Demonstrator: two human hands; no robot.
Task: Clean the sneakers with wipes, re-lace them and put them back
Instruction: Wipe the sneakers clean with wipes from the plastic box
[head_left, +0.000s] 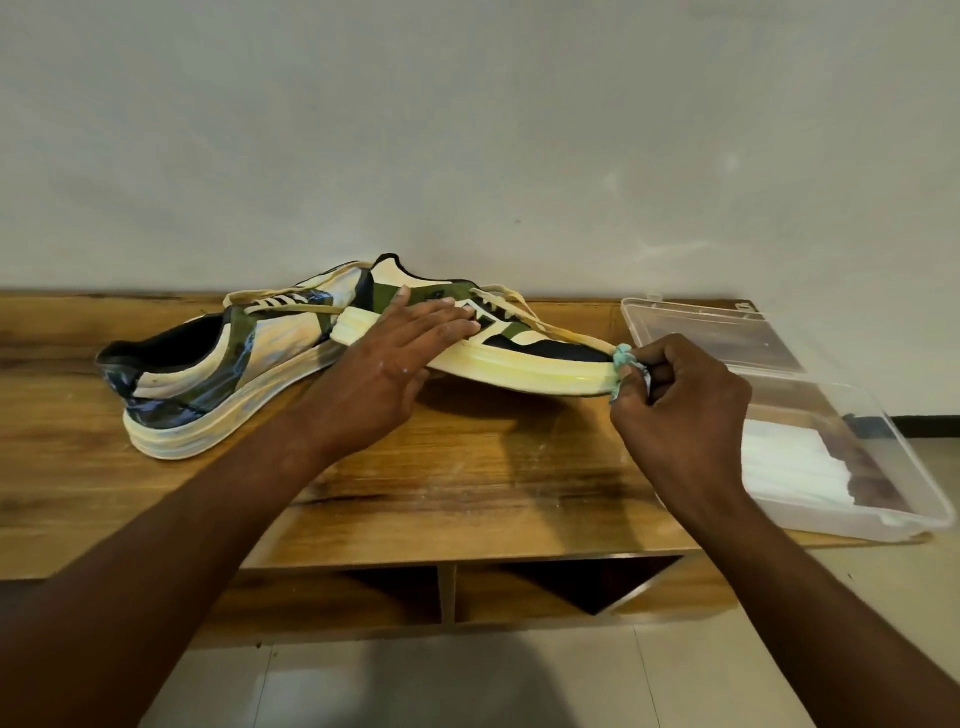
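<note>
At centre frame, the wiping step is judged under way. Left of centre the other sneaker (208, 374) lies untouched. The right-hand sneaker (519, 358), yellowed at the sole, is steadied by the left hand (395, 358), fingers straight and together. A wipe (622, 358) is pinched against its toe by the right hand (680, 400); wiping along the sole is called for next.

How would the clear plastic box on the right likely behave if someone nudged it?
The clear plastic box would probably slide easily: its walls look thin and it holds only a few white wipes, so it seems light. Its near right corner appears to overhang the wooden table, so a push that way might tip it off.
</note>
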